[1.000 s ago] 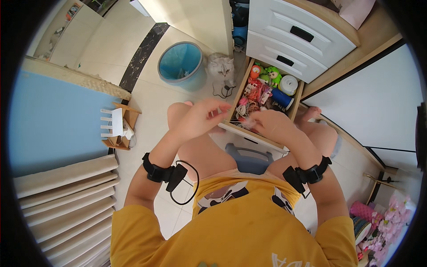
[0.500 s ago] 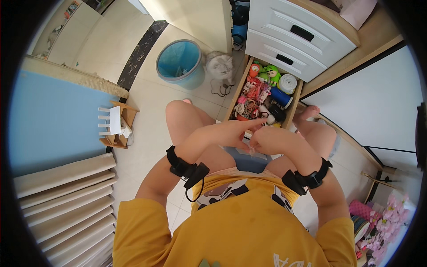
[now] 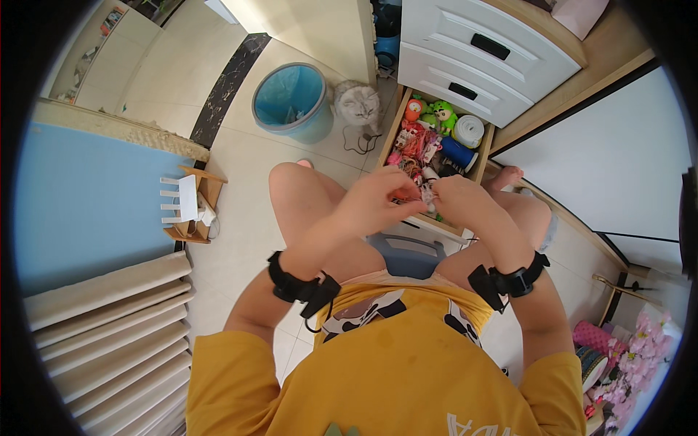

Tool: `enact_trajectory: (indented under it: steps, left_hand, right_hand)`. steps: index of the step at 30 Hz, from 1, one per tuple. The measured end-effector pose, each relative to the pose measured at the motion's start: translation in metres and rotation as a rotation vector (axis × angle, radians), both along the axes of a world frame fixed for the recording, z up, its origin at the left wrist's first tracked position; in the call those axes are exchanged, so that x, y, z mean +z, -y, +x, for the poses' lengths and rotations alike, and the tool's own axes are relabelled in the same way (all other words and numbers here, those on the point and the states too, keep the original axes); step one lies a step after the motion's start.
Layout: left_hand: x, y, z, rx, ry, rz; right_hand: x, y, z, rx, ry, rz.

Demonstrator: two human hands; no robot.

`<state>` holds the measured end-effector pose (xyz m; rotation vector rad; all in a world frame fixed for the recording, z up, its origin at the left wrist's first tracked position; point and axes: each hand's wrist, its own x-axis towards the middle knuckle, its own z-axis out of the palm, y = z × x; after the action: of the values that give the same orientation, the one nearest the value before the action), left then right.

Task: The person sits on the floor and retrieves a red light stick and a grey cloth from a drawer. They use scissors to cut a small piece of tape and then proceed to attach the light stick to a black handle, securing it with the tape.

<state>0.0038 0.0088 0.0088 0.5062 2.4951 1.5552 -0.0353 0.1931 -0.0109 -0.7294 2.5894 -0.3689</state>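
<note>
Both my hands are over the near end of an open wooden drawer (image 3: 476, 171). My left hand (image 3: 379, 196) has curved fingers, with the thumb and forefinger apart. Facing it, my right hand (image 3: 459, 202) is closed on a small clear, whitish piece (image 3: 427, 195), perhaps thin plastic; its kind is too small to make out. Beneath them the drawer holds tangled pink and red cords (image 3: 416, 145), a green toy figure (image 3: 442, 115), an orange-red toy (image 3: 414, 109), a white roll (image 3: 468, 131) and a blue spool (image 3: 458, 153). My hands hide the drawer's nearest contents.
A blue bin (image 3: 291, 102) with a liner stands left of the drawer, and a grey-white cat (image 3: 358, 105) sits between them. White drawer fronts (image 3: 487, 58) rise behind. Between my legs is a grey-blue stool (image 3: 407, 254). A white router (image 3: 187, 198) sits on a wooden stand at left.
Both hands have moved forward from near my lap to above the drawer. The left hand's fingers have parted from the right hand. The cat's head has tilted down.
</note>
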Motion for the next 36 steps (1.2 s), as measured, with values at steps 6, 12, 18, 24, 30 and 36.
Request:
enact_trajectory:
  steps: [6, 12, 18, 24, 30, 36]
  left_hand:
    - [-0.024, -0.028, 0.009, 0.023, -0.067, 0.104]
    - [-0.021, -0.034, 0.016, 0.077, -0.070, 0.061]
    - [-0.024, -0.014, 0.004, 0.171, -0.008, -0.045]
    - [-0.046, 0.054, -0.019, 0.311, 0.190, 0.028]
    - [-0.015, 0.083, -0.032, 0.033, 0.159, -0.417]
    - [0.015, 0.055, -0.039, -0.038, 0.101, -0.105]
  right_hand:
    - [0.011, 0.011, 0.000, 0.046, 0.013, 0.174]
    - [0.008, 0.011, 0.001, 0.026, -0.007, 0.185]
    - [-0.006, 0.003, -0.001, -0.032, -0.039, 0.115]
    - [0.019, -0.008, -0.011, -0.210, 0.326, -0.504]
    - [0.025, -0.014, -0.015, -0.221, 0.324, -0.508]
    - [0.036, -0.002, -0.012, -0.164, 0.246, -0.576]
